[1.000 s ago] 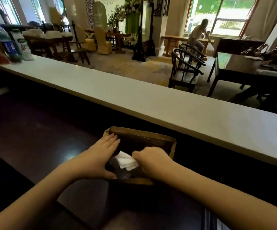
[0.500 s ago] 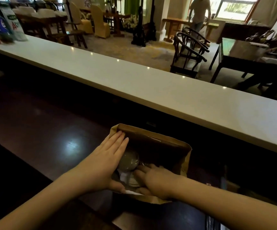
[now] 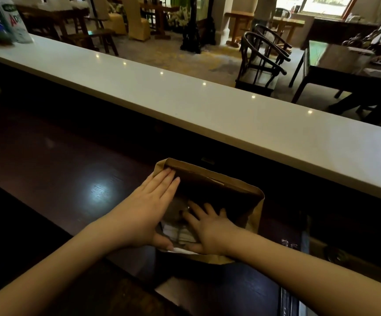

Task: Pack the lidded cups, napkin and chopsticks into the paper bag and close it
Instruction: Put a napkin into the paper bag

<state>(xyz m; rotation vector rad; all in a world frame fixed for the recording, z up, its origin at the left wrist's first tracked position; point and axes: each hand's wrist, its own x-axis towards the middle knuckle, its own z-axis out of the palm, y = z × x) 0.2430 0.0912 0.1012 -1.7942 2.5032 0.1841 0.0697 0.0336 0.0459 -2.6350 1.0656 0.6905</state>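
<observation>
Both hands are spread flat at the mouth of the paper bag (image 3: 256,215): the left hand (image 3: 149,212) presses its left wall with fingers straight, gripping nothing, and the right hand (image 3: 207,229) reaches inside, fingers splayed over the dim lidded cups (image 3: 173,215). Beneath the right palm lies the white napkin (image 3: 170,231); the chopsticks cannot be made out. Pushing down hard could pop a lid, and folding the top unevenly could crease the bag or trap the napkin in the fold.

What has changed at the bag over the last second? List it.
The right hand let go of the white napkin and now lies flat, fingers spread, deeper in the paper bag. The left hand stayed flat against the bag's left edge; the bag stayed open.
</observation>
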